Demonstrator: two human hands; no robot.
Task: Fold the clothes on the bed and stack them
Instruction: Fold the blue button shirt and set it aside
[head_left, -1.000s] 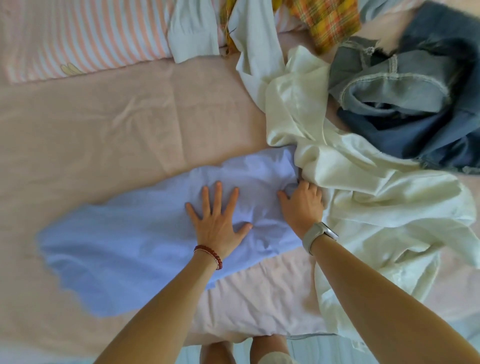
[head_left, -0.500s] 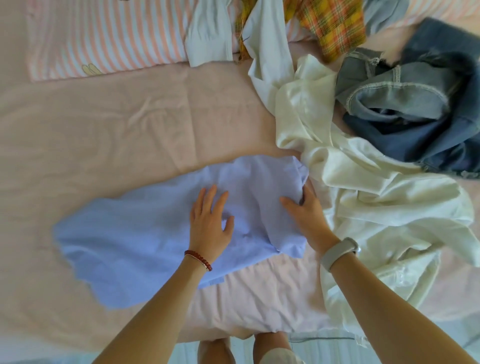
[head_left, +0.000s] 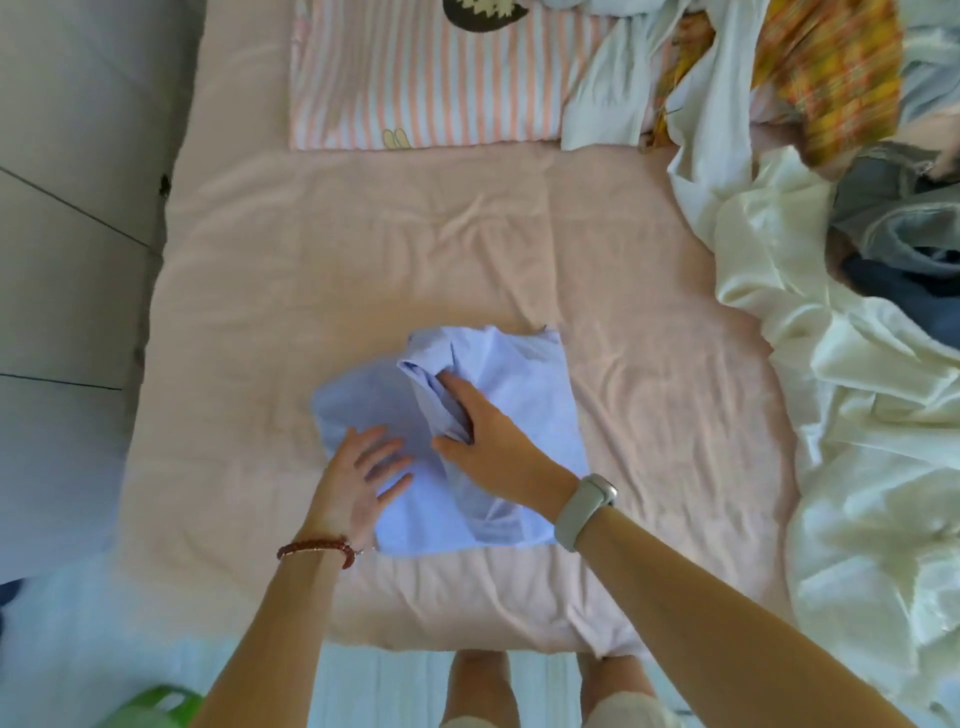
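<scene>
folding the light blue garment (head_left: 519, 374) mid-bed, toward the front edge.
left hand (head_left: 358, 478) flat on it, fingers spread apart; right hand (head_left: 493, 441) clamped on a raised fold.

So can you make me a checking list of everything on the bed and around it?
Surface: pink bed sheet, wrinkled.
Job's things: light blue garment, partly folded, lying mid-bed.
Clutter: unfolded pile at right: cream garment, denim, plaid cloth; striped pillow at the far end.
Hands: left hand flat on the blue garment; right hand gripping a fold of it.
Cables: nothing seen.
Surroundings: grey wall at left, pale floor, green object at bottom edge.
</scene>
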